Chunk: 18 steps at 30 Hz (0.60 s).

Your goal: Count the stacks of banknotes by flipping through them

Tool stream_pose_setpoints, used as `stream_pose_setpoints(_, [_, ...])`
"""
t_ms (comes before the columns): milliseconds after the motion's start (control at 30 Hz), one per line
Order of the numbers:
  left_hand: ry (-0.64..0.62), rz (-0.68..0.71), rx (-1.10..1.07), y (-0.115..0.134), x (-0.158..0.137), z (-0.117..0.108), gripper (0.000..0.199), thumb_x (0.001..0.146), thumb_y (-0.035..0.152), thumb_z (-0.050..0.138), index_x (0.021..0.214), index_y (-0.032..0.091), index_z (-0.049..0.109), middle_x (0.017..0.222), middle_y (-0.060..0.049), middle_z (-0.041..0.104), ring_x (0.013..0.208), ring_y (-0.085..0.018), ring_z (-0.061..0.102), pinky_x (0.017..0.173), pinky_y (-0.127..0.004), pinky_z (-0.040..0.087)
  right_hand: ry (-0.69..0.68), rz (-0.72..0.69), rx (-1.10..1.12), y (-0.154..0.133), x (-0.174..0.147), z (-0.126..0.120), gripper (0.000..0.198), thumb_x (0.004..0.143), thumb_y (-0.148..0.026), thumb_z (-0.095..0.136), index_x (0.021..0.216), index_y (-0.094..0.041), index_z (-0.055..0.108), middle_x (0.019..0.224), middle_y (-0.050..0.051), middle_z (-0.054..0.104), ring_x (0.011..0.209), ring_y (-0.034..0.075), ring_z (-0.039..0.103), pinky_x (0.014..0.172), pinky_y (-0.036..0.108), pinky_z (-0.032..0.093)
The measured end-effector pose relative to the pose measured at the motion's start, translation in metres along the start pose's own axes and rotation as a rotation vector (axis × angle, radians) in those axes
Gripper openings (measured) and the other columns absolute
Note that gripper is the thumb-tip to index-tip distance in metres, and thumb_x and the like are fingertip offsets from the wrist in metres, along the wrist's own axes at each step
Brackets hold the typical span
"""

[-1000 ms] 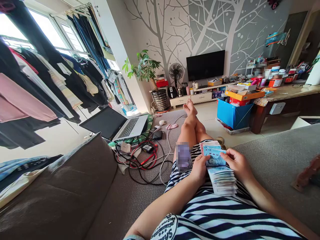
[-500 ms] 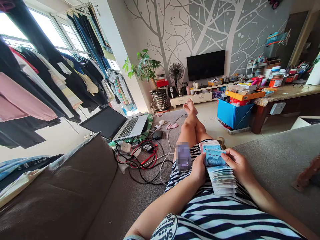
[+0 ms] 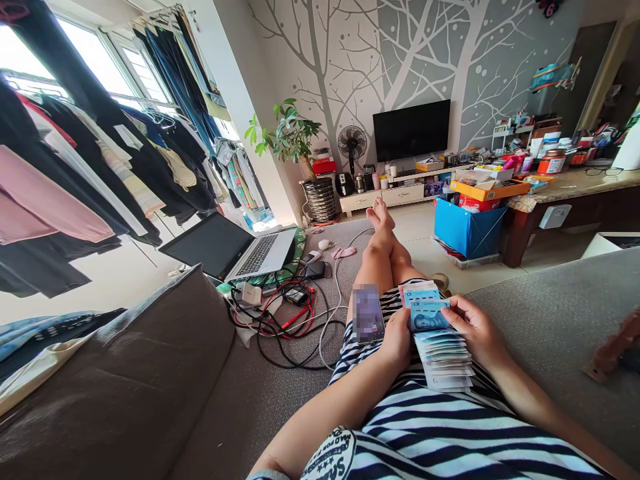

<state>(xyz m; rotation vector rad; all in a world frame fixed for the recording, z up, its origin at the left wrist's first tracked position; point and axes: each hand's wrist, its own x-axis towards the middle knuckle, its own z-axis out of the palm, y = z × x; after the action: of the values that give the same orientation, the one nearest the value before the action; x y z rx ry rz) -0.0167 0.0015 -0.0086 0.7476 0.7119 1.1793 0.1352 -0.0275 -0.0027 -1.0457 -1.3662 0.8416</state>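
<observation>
My left hand (image 3: 399, 339) grips the left edge of a blue banknote (image 3: 429, 321), and my right hand (image 3: 475, 327) pinches its right end. The note, marked 10, lies spread between them above my lap. Just below it, a fanned pile of banknotes (image 3: 445, 370) rests on the striped cloth (image 3: 430, 427) over my lap. Behind the held note, more notes (image 3: 417, 291), one pinkish and one blue, lie on my thighs. A phone (image 3: 369, 320) with a blurred screen lies on my thigh, left of my left hand.
On the grey sofa (image 3: 280, 400) to the left are an open laptop (image 3: 257, 257), tangled cables (image 3: 285, 333) and chargers. A sofa cushion (image 3: 125, 373) stands nearer. Beyond my feet are a television (image 3: 413, 130) and a potted plant (image 3: 320, 197). A blue storage box (image 3: 470, 230) stands right, beside a cluttered table (image 3: 575, 181).
The held banknote has tilted slightly, its top edge a little lower. Both hands keep their places, and the pile on my lap looks the same.
</observation>
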Motion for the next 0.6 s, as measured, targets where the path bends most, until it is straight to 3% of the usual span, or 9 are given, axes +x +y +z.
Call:
stream_pose_setpoints(133, [0.013,0.015,0.012,-0.001,0.001,-0.001,0.023,0.067,0.038,0.068,0.075,0.017,0.074,0.081,-0.008,0.077,0.092,-0.032,0.068,0.087,-0.041,0.052,0.01,-0.02,-0.005,-0.003,-0.001,-0.001,0.037,0.09,-0.059,0.062,0.084,-0.023,0.065,0.074,0.0,0.06,0.068,0.018,0.053,0.062,0.028,0.043])
stream_pose_setpoints(367, [0.033,0.028,0.032,-0.007,0.007,-0.007,0.022,0.07,0.037,0.068,0.075,0.016,0.073,0.077,-0.006,0.074,0.084,-0.026,0.065,0.084,-0.037,0.049,0.029,-0.048,-0.048,-0.005,-0.003,-0.004,0.043,0.09,-0.062,0.06,0.074,-0.022,0.062,0.065,-0.002,0.05,0.061,0.016,0.045,0.056,0.027,0.038])
stream_pose_setpoints(600, [0.033,0.015,0.101,-0.011,0.012,-0.013,0.028,0.072,0.045,0.071,0.077,0.018,0.071,0.082,-0.006,0.073,0.093,-0.029,0.065,0.09,-0.042,0.048,0.007,-0.044,-0.019,-0.002,-0.002,-0.006,0.044,0.09,-0.062,0.061,0.072,-0.022,0.061,0.064,-0.002,0.047,0.063,0.016,0.044,0.057,0.026,0.038])
